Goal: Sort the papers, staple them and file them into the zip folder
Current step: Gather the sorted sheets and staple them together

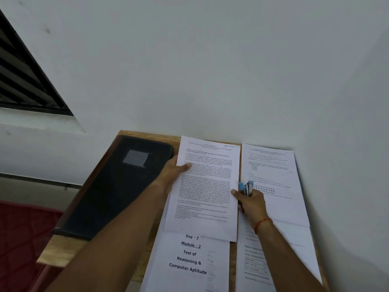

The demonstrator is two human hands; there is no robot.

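Against the wall, on a small wooden table [63, 252], the work looks to stand between sorting and stapling. At the middle of the table the left hand [174, 171] pinches the left edge of a printed page [208, 186], thumb on top. The right hand [252, 204] is curled round a blue stapler [248, 188], its thumb touching the page's right edge. That page overlaps a cover sheet [189, 258] nearer the front edge, and another paper pile [271, 165] lies along the right edge. The black zip folder [117, 186] lies closed at the left edge. Next, I'd judge, the sheets want squaring up and the stapler's mouth brought over a corner.
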